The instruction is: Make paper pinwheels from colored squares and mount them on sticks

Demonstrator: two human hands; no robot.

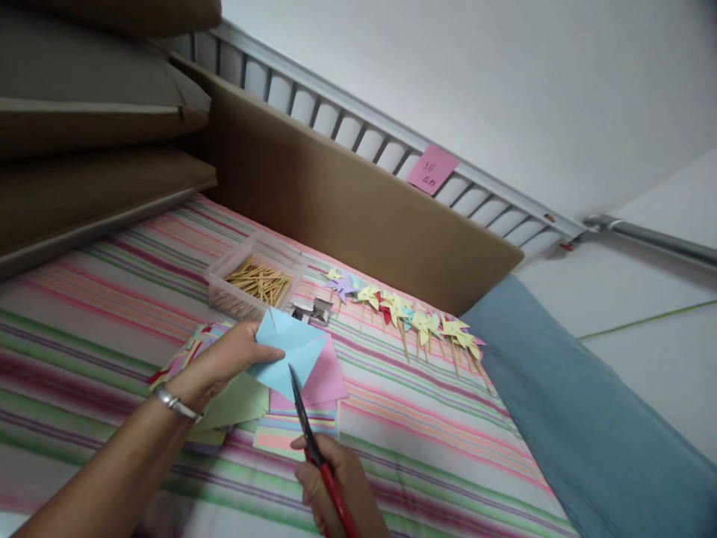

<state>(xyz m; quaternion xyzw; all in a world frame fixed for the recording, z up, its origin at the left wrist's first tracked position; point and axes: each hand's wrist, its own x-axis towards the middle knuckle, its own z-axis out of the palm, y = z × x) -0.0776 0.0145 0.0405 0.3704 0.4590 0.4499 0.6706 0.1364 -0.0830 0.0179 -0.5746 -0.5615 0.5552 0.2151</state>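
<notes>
behind everything rises a pale wall (504, 90); below it spreads a striped cloth (448, 463). a brown board (336, 202) stands along the cloth's far edge, with a slatted metal frame (325, 118) behind it. brown padded slabs (101, 134) are stacked at the left, and a blue-grey cloth (588, 418) lies at the right. near the middle, the left hand (238, 351) pinches a square of blue paper (291, 340), thumb pressed on top, the other fingers mostly hidden underneath. it holds the sheet just above a pink sheet (326, 373) and green paper (238, 403). the right hand (350, 478) is curled round the red handles of the scissors (304, 418), whose blades look nearly together; their point is at the blue paper's lower part, though i cannot tell whether it touches. beyond the left hand sits a clear plastic box (221, 299) of thin wooden sticks (261, 284), and to its right runs a row of paper pinwheels (396, 306). a silver bracelet (176, 402) circles the left wrist.
</notes>
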